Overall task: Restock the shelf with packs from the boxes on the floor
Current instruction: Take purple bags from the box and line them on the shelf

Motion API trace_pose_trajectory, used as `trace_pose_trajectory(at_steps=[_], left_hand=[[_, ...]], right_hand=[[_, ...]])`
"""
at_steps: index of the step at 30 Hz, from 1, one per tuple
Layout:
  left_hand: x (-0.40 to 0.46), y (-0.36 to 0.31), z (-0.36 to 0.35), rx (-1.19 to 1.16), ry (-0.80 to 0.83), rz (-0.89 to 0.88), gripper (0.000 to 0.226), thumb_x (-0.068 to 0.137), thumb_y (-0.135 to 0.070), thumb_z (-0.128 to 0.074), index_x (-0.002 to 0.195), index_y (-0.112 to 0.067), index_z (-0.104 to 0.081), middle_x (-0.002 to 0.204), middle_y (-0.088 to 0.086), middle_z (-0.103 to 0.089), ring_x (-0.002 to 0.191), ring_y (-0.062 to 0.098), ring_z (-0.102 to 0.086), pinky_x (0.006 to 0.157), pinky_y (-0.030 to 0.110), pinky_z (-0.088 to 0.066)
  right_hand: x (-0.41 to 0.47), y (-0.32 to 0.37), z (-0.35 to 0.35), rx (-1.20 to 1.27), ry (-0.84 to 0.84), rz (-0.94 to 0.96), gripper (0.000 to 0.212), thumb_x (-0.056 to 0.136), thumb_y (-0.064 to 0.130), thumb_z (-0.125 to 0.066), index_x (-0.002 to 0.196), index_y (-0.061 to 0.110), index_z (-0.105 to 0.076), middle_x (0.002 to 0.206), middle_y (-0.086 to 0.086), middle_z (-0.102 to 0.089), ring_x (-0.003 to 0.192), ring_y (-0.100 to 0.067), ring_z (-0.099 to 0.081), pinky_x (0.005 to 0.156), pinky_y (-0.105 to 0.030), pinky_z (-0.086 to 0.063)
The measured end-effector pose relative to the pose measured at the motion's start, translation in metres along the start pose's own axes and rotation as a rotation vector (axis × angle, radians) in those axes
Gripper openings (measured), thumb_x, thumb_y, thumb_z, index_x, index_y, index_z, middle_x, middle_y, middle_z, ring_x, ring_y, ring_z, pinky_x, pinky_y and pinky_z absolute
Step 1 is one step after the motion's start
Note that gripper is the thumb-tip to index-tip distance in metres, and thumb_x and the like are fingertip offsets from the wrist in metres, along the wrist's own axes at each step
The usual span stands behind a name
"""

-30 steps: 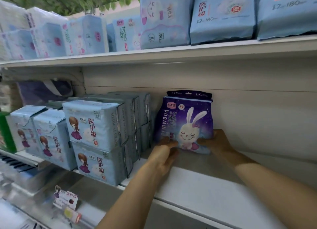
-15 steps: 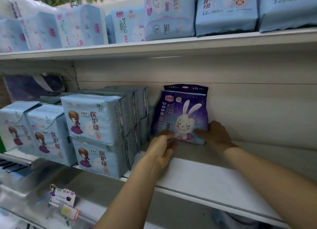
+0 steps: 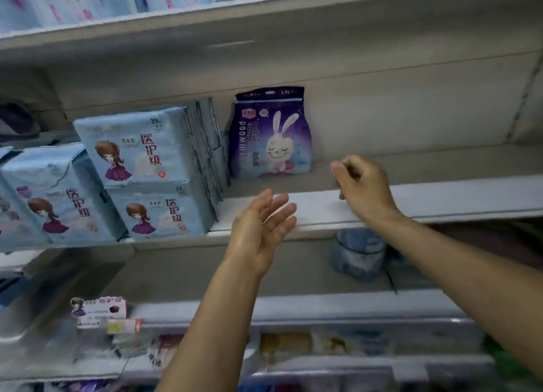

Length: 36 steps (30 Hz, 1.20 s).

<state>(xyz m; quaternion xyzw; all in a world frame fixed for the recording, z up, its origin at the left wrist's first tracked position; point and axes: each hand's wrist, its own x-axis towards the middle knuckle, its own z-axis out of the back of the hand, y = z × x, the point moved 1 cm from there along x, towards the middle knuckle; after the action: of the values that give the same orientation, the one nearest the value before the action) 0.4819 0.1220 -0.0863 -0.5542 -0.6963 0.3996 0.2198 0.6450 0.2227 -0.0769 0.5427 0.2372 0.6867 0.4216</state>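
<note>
purple rabbit pack (image 3: 271, 133) is standing upright at the back of the middle shelf (image 3: 440, 196), leaning on or just in front of the back panel, just beside the stacked blue packs (image 3: 141, 174) to its left. neither hand is touching it. left hand (image 3: 260, 228) is hovering in front of the shelf lip, fingers straight and spread a little, grip wide, holding nothing. right hand (image 3: 363, 187) is hanging over the shelf edge to the right of the pack, fingers loosely curled, grip narrow but nothing in it. more blue packs are sitting on the upper shelf (image 3: 264, 18). a bluish bundle (image 3: 357, 253) is showing on the level below, blurred, cannot tell what it is. boxes on the floor are not showing in this view.

judging the pack: soft pouch, looking light and squashy, glossy film so probably a bit slippery, not fragile. top seal strip is looking stiffer than the body. best hold is likely both sides low down, or pinching the top strip; squeezing the middle would just dent it. shelf space to the right of it is looking open for more packs, so restocking is looking far from finished.
</note>
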Motion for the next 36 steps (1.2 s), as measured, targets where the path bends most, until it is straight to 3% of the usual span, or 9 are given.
trace_pose_trajectory(at_steps=[3, 5, 9, 17, 20, 23, 26, 32, 36], left_hand=[[-0.023, 0.026, 0.003, 0.062, 0.062, 0.08, 0.019, 0.099, -0.019, -0.054, 0.115, -0.014, -0.063, 0.087, 0.003, -0.077, 0.075, 0.017, -0.075, 0.06, 0.028, -0.058], [-0.034, 0.047, 0.004, 0.095, 0.084, 0.142, 0.015, 0.099, -0.02, -0.053, 0.109, -0.017, -0.065, 0.085, 0.001, -0.076, 0.072, 0.014, -0.074, 0.061, 0.026, -0.059], [-0.052, 0.098, 0.005, 0.119, 0.095, 0.286, 0.015, 0.1, -0.019, -0.05, 0.106, -0.019, -0.064, 0.081, -0.001, -0.075, 0.067, 0.012, -0.072, 0.058, 0.025, -0.057], [-0.084, 0.201, 0.012, 0.173, 0.072, 0.575, 0.017, 0.101, -0.019, -0.049, 0.111, -0.018, -0.062, 0.084, -0.001, -0.074, 0.077, 0.015, -0.068, 0.065, 0.028, -0.053], [-0.088, 0.255, 0.014, 0.215, 0.017, 0.681, 0.017, 0.101, -0.019, -0.048, 0.111, -0.017, -0.062, 0.085, 0.0, -0.073, 0.078, 0.015, -0.067, 0.058, 0.027, -0.055], [-0.095, 0.299, 0.02, 0.234, -0.022, 0.749, 0.016, 0.1, -0.017, -0.049, 0.105, -0.015, -0.063, 0.093, 0.004, -0.071, 0.085, 0.019, -0.065, 0.069, 0.031, -0.054], [-0.1, 0.361, 0.026, 0.263, -0.086, 0.813, 0.016, 0.099, -0.017, -0.05, 0.099, -0.015, -0.065, 0.091, 0.004, -0.071, 0.083, 0.018, -0.064, 0.072, 0.031, -0.05], [-0.116, 0.507, 0.042, 0.261, -0.263, 0.964, 0.029, 0.098, -0.018, -0.053, 0.125, -0.01, -0.06, 0.09, 0.005, -0.071, 0.075, 0.019, -0.066, 0.067, 0.031, -0.053], [-0.13, 0.589, 0.051, 0.225, -0.371, 1.031, 0.019, 0.099, -0.015, -0.051, 0.114, -0.006, -0.059, 0.094, 0.013, -0.069, 0.085, 0.026, -0.064, 0.075, 0.035, -0.051]], right_hand=[[-0.05, -0.002, 0.018, -0.002, -0.02, 0.03, 0.033, 0.094, 0.037, -0.054, 0.072, 0.013, -0.057, 0.062, 0.0, -0.06, 0.059, -0.021, -0.058, 0.063, -0.048, -0.052], [-0.082, -0.011, 0.03, 0.0, 0.009, 0.004, 0.032, 0.096, 0.027, -0.056, 0.073, 0.004, -0.056, 0.063, -0.009, -0.059, 0.06, -0.026, -0.057, 0.059, -0.045, -0.051], [-0.134, -0.04, 0.067, -0.05, 0.071, -0.111, 0.033, 0.099, 0.021, -0.053, 0.075, -0.002, -0.055, 0.062, -0.014, -0.059, 0.051, -0.012, -0.054, 0.052, -0.03, -0.045], [-0.222, -0.113, 0.13, -0.067, 0.098, -0.481, 0.028, 0.098, 0.012, -0.053, 0.077, -0.004, -0.06, 0.062, -0.011, -0.06, 0.042, -0.006, -0.05, 0.047, -0.019, -0.044], [-0.255, -0.16, 0.149, -0.053, 0.099, -0.612, 0.025, 0.098, 0.009, -0.052, 0.078, -0.004, -0.062, 0.061, -0.008, -0.059, 0.043, -0.003, -0.05, 0.047, -0.018, -0.043], [-0.29, -0.197, 0.162, -0.037, 0.088, -0.703, 0.03, 0.097, 0.007, -0.053, 0.069, -0.002, -0.058, 0.058, -0.007, -0.059, 0.042, -0.003, -0.05, 0.047, -0.018, -0.043], [-0.329, -0.252, 0.183, -0.045, 0.104, -0.822, 0.029, 0.097, 0.01, -0.053, 0.075, -0.01, -0.057, 0.056, -0.004, -0.059, 0.043, -0.009, -0.051, 0.05, -0.023, -0.044], [-0.41, -0.368, 0.228, -0.081, 0.161, -1.069, 0.028, 0.097, 0.011, -0.052, 0.079, -0.007, -0.061, 0.061, -0.012, -0.061, 0.048, -0.014, -0.054, 0.053, -0.029, -0.046], [-0.459, -0.441, 0.252, -0.077, 0.231, -1.24, 0.022, 0.098, 0.009, -0.052, 0.084, -0.008, -0.058, 0.066, -0.014, -0.057, 0.05, -0.012, -0.052, 0.04, -0.012, -0.039]])
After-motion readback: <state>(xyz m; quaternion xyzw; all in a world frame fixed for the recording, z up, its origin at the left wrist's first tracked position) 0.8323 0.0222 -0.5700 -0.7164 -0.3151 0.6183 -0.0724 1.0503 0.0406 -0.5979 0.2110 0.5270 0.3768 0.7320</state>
